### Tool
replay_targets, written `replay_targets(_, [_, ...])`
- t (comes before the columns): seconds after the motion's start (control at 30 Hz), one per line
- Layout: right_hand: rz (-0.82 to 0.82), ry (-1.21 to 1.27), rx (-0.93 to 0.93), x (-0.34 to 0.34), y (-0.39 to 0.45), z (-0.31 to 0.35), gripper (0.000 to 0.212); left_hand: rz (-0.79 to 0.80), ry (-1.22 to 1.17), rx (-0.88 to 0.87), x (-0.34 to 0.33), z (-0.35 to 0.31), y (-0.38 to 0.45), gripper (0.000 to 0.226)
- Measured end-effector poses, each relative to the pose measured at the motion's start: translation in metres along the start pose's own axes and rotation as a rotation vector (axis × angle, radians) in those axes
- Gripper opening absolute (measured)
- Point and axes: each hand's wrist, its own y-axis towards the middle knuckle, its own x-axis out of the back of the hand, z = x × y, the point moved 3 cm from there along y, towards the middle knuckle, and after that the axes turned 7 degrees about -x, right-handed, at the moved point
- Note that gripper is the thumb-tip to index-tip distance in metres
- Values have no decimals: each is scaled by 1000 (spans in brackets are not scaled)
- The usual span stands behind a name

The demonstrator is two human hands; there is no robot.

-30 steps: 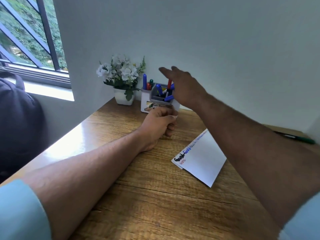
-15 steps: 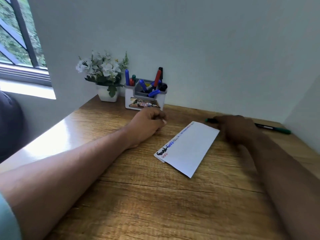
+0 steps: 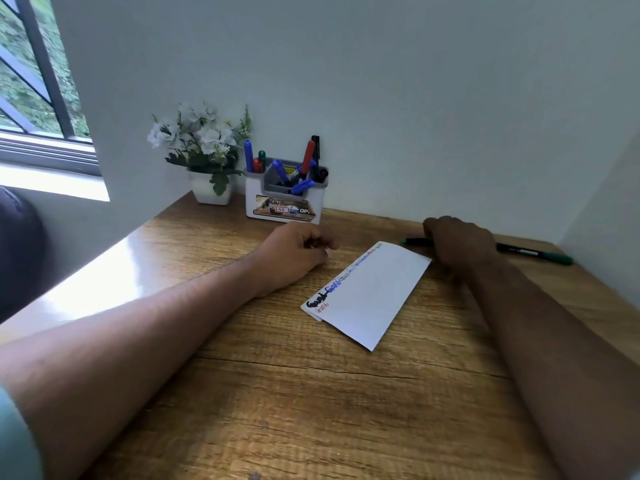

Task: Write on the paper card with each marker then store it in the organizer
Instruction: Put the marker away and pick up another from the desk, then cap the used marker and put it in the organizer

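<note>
I sit at a wooden desk (image 3: 311,410) set in a corner. A plain pale wall (image 3: 381,81) runs behind it; a second wall (image 3: 606,202) closes the right side. A barred window (image 3: 34,81) at my left admits daylight, which glares on the desk's left edge. Foliage shows outside.

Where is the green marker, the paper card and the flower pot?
green marker (image 3: 533,252), head view, on the barrel right of the hand
paper card (image 3: 377,292), head view, on its blank white middle
flower pot (image 3: 209,194), head view, on its white front
</note>
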Motion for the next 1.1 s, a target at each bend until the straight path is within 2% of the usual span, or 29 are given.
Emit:
replay_targets(0.1, [33,-35,16,-8,6,-2,27,7,10,-9,0,-1,0,19])
replay_targets(0.2, [65,-47,8,-16,13,-4,24,0,12,-12,0,0,0,19])
replay_targets(0.33, [-26,63,41,-12,16,-4,20,19,18,-12,-1,1,0,21])
replay_targets(0.4, [-179,346,67,9,13,-1,19,13,32,-21,0,0,1,22])
replay_targets(0.47, [-274,849,120,37,4,13,15,-13,41,-35,1,-1,1,27])
replay_targets(0.5, [-228,1149,144,50,-1,26,11,-26,13,-47,0,-2,0,32])
replay_targets(0.57, [10,1628,225,64,-12,62,11,-48,-122,-77,0,-5,-1,39])
replay_targets(0.63, [202,1810,266,68,-25,93,11,-86,-192,-95,2,-9,-4,36])
replay_targets(0.73, [369,1903,257,57,-34,111,9,-142,-147,-111,5,-8,-6,22])
replay_targets(0.87, [388,1609,284,43,-38,114,23,-50,-14,-144,2,-8,-5,17])
replay_targets(0.97, [417,1617,267,41,-36,113,27,-2,-6,-151,-1,-10,-4,22])
replay_targets(1.03, [524,1611,282,42,-36,107,25,15,-17,-164,-2,-12,-5,23])
replay_targets(1.1, [721,1597,302,44,-37,95,25,48,-21,-159,-3,-12,-6,24])
